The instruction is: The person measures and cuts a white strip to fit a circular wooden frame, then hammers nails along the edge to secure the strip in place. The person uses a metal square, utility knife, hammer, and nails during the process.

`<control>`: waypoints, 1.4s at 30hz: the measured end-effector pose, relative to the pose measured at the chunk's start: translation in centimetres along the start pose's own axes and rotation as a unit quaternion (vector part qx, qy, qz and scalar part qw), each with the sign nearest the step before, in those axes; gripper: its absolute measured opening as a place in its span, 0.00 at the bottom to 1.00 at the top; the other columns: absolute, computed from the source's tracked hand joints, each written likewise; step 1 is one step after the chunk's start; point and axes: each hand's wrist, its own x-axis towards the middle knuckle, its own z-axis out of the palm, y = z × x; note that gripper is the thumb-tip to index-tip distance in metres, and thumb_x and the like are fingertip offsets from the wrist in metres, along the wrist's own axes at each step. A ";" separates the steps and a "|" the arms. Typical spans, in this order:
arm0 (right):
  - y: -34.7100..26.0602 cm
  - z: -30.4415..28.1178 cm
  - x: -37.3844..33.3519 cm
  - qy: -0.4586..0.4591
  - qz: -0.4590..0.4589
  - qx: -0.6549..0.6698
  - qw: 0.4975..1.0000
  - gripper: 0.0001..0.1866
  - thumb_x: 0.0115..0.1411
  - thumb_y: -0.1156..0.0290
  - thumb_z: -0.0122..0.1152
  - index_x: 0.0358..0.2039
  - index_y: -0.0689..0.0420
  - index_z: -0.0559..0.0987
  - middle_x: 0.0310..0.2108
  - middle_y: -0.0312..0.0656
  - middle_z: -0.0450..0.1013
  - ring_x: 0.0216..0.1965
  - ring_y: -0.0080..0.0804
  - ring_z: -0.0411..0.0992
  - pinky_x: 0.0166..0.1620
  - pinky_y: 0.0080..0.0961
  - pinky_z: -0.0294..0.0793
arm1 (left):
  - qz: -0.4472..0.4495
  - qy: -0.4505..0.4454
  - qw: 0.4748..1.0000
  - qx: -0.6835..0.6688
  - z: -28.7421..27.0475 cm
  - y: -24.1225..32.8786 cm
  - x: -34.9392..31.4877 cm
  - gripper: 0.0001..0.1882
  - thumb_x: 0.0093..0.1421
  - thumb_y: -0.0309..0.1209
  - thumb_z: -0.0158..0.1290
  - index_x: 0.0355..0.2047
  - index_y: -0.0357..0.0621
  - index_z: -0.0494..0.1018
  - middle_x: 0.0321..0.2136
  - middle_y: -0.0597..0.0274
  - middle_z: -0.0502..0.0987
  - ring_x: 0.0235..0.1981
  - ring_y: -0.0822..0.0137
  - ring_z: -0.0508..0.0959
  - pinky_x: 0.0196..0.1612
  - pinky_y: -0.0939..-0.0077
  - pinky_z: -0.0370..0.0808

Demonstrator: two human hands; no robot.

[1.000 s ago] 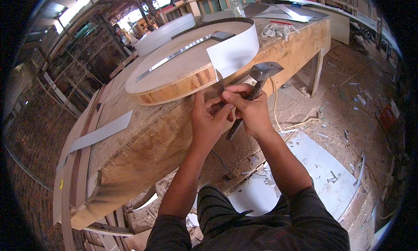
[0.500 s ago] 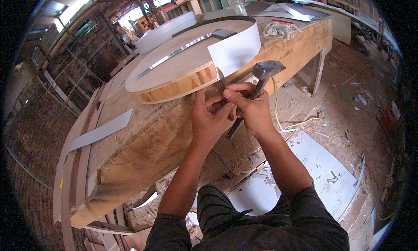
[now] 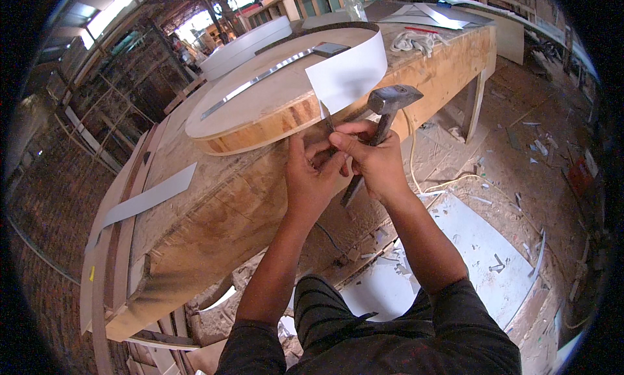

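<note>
My right hand [image 3: 377,160] is wrapped round a hammer [image 3: 394,98], its metal head up and its handle slanting down below the palm. Thumb and forefinger of that hand also pinch near a thin dark sliver [image 3: 327,118] at the loose end of a white strip [image 3: 348,72]. Close against it, my left hand [image 3: 311,176] has its fingers curled at the same spot; what they hold is hidden. The strip curves away from the edge of a round wooden panel [image 3: 260,124], whose far side has a dark band.
The panel lies on a wooden workbench [image 3: 214,199]. On the panel rests a metal straightedge [image 3: 257,82]. A flat white strip [image 3: 153,196] crosses the bench's left end. Gloves [image 3: 416,42] and a clear bottle [image 3: 354,4] sit farther back. Scraps and a white sheet [image 3: 481,245] cover the floor.
The hammer head has tipped slightly left and up in my right hand. The white strip's loose end has shifted a little left. Both hands stay nearly in place.
</note>
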 end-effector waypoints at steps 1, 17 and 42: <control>-0.4 0.2 -0.2 0.007 0.008 -0.012 1.000 0.14 0.60 0.69 0.78 0.43 0.60 0.85 0.25 0.35 0.79 0.18 0.18 0.69 0.20 0.18 0.62 | -0.007 0.002 1.000 -0.007 0.0 0.0 0.0 0.29 0.64 0.18 0.64 0.58 0.37 0.58 0.41 0.47 0.83 0.31 0.67 0.84 0.32 0.73 0.81; 3.8 -7.3 -1.3 0.031 -0.290 -0.411 0.864 0.15 0.68 0.64 0.60 0.49 0.60 0.78 0.36 0.57 0.79 0.35 0.63 0.79 0.39 0.50 0.79 | -0.028 -0.016 0.998 -0.050 -0.4 -0.4 0.3 0.25 0.64 0.20 0.66 0.48 0.38 0.59 0.42 0.45 0.83 0.34 0.68 0.85 0.35 0.74 0.83; 4.1 -7.2 1.0 -0.019 -0.401 -0.431 0.808 0.08 0.70 0.73 0.61 0.45 0.64 0.76 0.28 0.49 0.76 0.26 0.45 0.79 0.32 0.33 0.76 | 0.016 -0.005 0.996 0.084 -0.6 -1.3 0.3 0.12 0.62 0.26 0.69 0.43 0.34 0.81 0.43 0.55 0.86 0.47 0.67 0.84 0.55 0.70 0.79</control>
